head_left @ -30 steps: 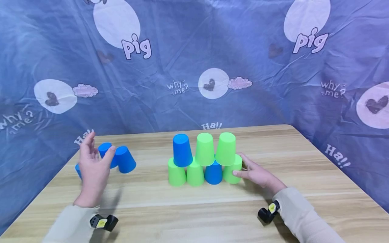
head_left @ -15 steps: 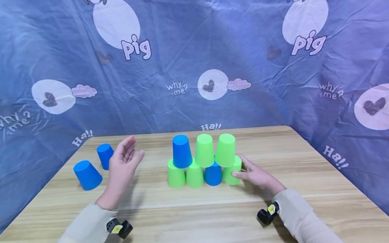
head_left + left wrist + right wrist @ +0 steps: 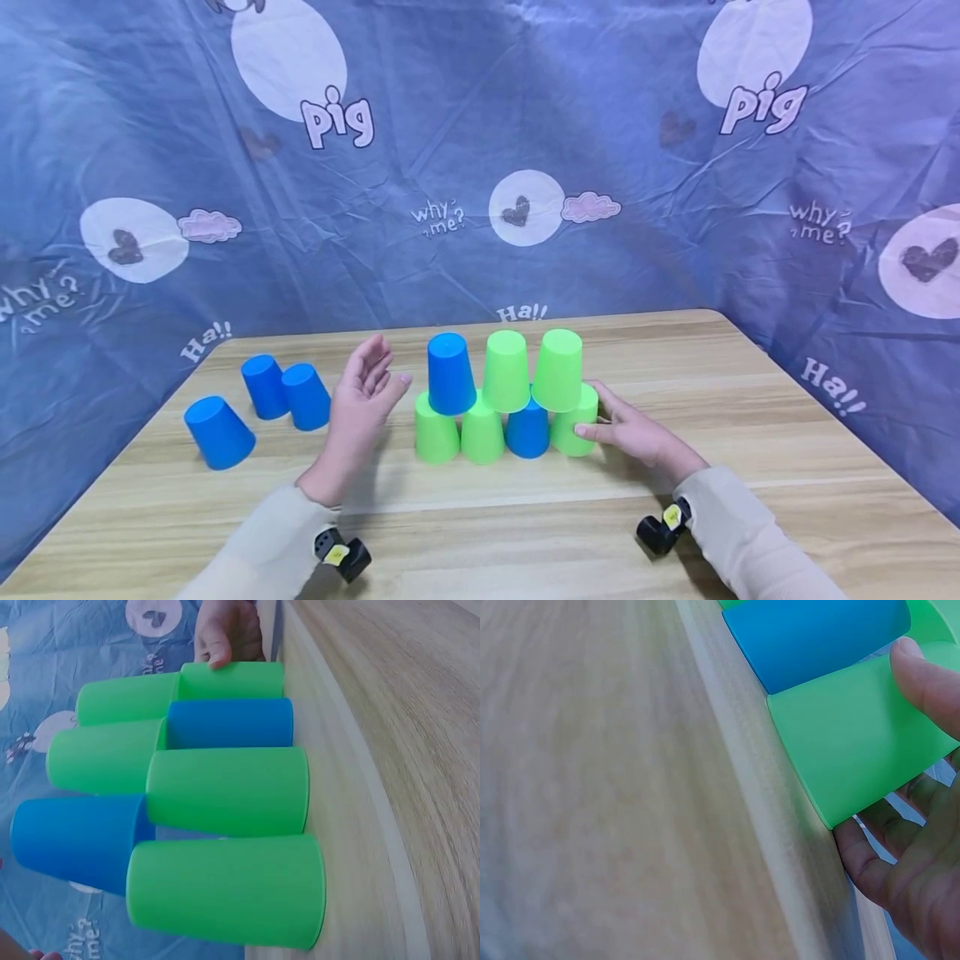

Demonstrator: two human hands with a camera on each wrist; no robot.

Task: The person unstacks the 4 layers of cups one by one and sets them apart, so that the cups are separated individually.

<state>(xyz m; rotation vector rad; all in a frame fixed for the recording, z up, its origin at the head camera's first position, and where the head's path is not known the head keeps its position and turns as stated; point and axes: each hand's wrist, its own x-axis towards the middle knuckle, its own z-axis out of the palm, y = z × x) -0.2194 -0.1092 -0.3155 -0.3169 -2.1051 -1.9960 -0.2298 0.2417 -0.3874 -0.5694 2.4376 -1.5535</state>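
Upside-down plastic cups stand in two rows at the table's middle. The lower row has two green cups (image 3: 437, 433) on the left, a blue cup (image 3: 528, 433), then a green cup (image 3: 572, 432) at the right end. Resting on them are a blue cup (image 3: 451, 375) and two green cups (image 3: 507, 372). My right hand (image 3: 633, 429) holds the lower right green cup, thumb in front and fingers round its side, as the right wrist view shows. My left hand (image 3: 362, 408), holding nothing, hovers left of the rows with fingers loosely bent and thumb apart.
Three more blue cups, among them the nearest one (image 3: 219, 433), stand upside down at the left of the wooden table (image 3: 480, 533). A blue printed cloth (image 3: 420, 275) hangs behind the table. Each sleeve carries a small black camera (image 3: 343, 554).
My left hand has moved right, away from the three blue cups, toward the stacked rows. The right hand and the stacked cups stay in place.
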